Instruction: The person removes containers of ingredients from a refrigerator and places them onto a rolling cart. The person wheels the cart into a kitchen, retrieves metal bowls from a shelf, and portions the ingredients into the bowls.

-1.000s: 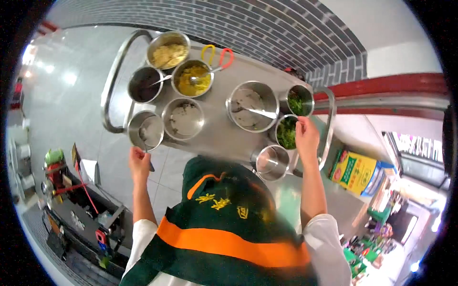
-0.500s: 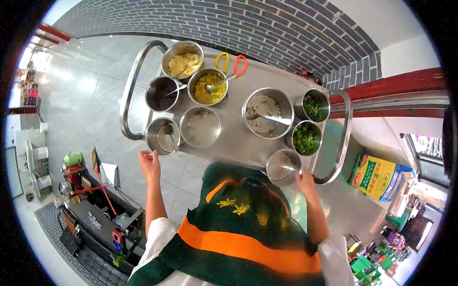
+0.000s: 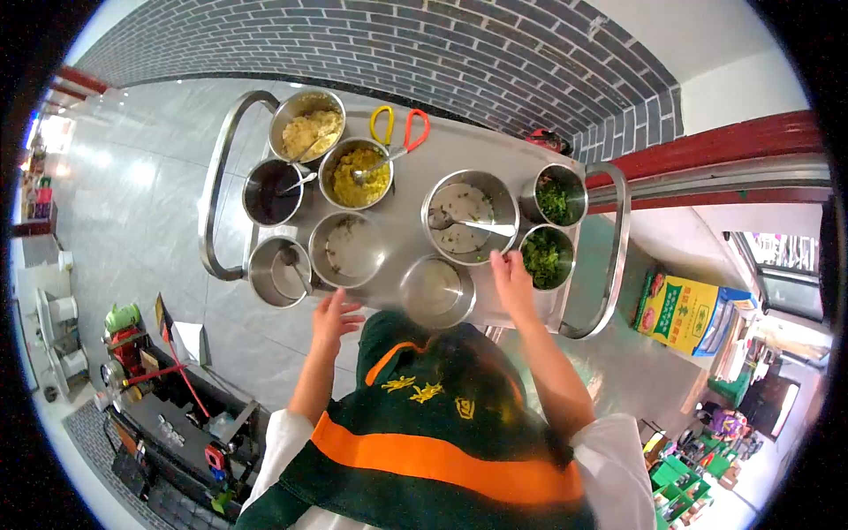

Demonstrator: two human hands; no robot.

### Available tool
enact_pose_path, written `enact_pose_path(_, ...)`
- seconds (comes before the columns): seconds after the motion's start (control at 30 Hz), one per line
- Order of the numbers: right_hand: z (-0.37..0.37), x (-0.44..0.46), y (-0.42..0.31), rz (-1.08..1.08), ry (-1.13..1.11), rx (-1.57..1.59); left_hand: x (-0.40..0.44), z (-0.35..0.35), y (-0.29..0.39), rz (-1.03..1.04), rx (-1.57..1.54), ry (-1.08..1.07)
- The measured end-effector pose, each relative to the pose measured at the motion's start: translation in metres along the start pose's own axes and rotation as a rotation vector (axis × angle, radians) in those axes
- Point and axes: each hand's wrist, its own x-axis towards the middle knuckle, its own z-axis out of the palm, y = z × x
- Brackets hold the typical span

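My left hand is open with fingers spread, at the cart's front edge just below a steel pot with dark bits inside. Nothing is in it. My right hand is open, its fingertips by the front rim of a larger pot of pale contents with a ladle in it; whether they touch is unclear. Between my hands stands a slightly blurred steel pot, almost bare inside. To the right hand's right is a pot of chopped greens.
The steel cart has a handle at each end. It also carries pots of yellow food, pale mash, dark sauce, more greens, and one with a spoon. A brick wall stands behind.
The steel pot by my right hand has moved left from the front right corner to the front middle, and that hand is now off it. My left hand has moved right. The view has shifted slightly.
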Motion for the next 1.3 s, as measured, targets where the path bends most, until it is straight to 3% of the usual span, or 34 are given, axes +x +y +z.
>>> enact_pose_path(0.03, 0.001, 0.010, 0.000, 0.146, -0.025, 0.186, 0.006, 0.001, 0.000, -0.024, -0.127, -0.008)
enact_pose_path(0.07, -0.002, 0.014, -0.011, 0.146, -0.025, 0.185, 0.009, 0.001, 0.001, -0.025, -0.127, -0.008)
enact_pose_path(0.13, -0.008, 0.015, -0.039, 0.440, -0.137, 0.604, 0.015, 0.000, 0.005, -0.028, -0.138, 0.021)
enact_pose_path(0.2, 0.004, 0.030, -0.019, 0.392, -0.187, 0.704, 0.010, -0.001, 0.006, -0.007, -0.088, 0.012)
enact_pose_path(0.27, 0.013, 0.036, -0.018, 0.411, 0.042, 0.731, 0.002, -0.006, 0.002, 0.019, -0.041, 0.016)
enact_pose_path(0.33, 0.007, 0.038, -0.014, 0.459, -0.128, 0.845, -0.009, -0.016, -0.006, 0.099, 0.156, 0.101)
enact_pose_path(0.4, 0.004, 0.040, -0.015, 0.431, -0.166, 0.763, -0.016, -0.032, -0.017, 0.168, 0.166, 0.189)
enact_pose_path(0.47, 0.005, 0.050, -0.010, 0.411, -0.139, 0.674, -0.015, -0.047, -0.029, 0.483, 0.211, 0.539)
enact_pose_path(0.53, 0.001, 0.055, -0.003, 0.402, -0.099, 0.585, -0.016, -0.062, -0.029, 0.514, 0.192, 0.591)
enact_pose_path(0.6, -0.007, 0.054, -0.014, 0.359, -0.059, 0.675, -0.008, -0.077, -0.026, 0.806, 0.376, 0.880)
enact_pose_path(0.63, -0.017, 0.050, -0.024, 0.391, -0.059, 0.744, -0.003, -0.085, -0.024, 0.580, 0.244, 0.873)
enact_pose_path(0.67, -0.024, 0.050, -0.025, 0.345, -0.042, 0.836, -0.004, -0.085, -0.014, 0.579, 0.241, 0.881)
enact_pose_path(0.73, -0.049, 0.038, -0.047, 0.318, 0.004, 0.924, -0.007, -0.082, 0.009, 0.244, -0.216, 0.733)
enact_pose_path(0.87, -0.096, 0.015, -0.069, 0.341, 0.203, 0.926, 0.024, -0.099, -0.004, 0.276, -0.170, 0.489)
enact_pose_path(1.07, -0.115, 0.016, -0.059, 0.252, 0.021, 0.889, 0.027, -0.081, -0.001, 0.320, 0.026, 0.527)
enact_pose_path(1.1, -0.105, 0.026, -0.055, 0.377, 0.053, 0.860, 0.023, -0.076, 0.000, 0.633, 0.449, 0.784)
enact_pose_path(1.13, -0.096, 0.031, -0.055, 0.344, -0.064, 0.925, 0.020, -0.071, 0.006, 0.950, 0.886, 1.020)
enact_pose_path(1.17, -0.082, 0.046, -0.040, 0.325, -0.173, 0.962, 0.014, -0.061, 0.018, 0.954, 0.886, 1.015)
enact_pose_path(1.23, -0.053, 0.066, -0.038, 0.433, -0.247, 1.014, 0.001, -0.033, 0.041, 1.067, 0.665, 0.628)
enact_pose_path(1.3, -0.026, 0.080, -0.033, 0.498, -0.196, 0.989, 0.017, -0.009, 0.058, 0.988, 0.595, 0.428)
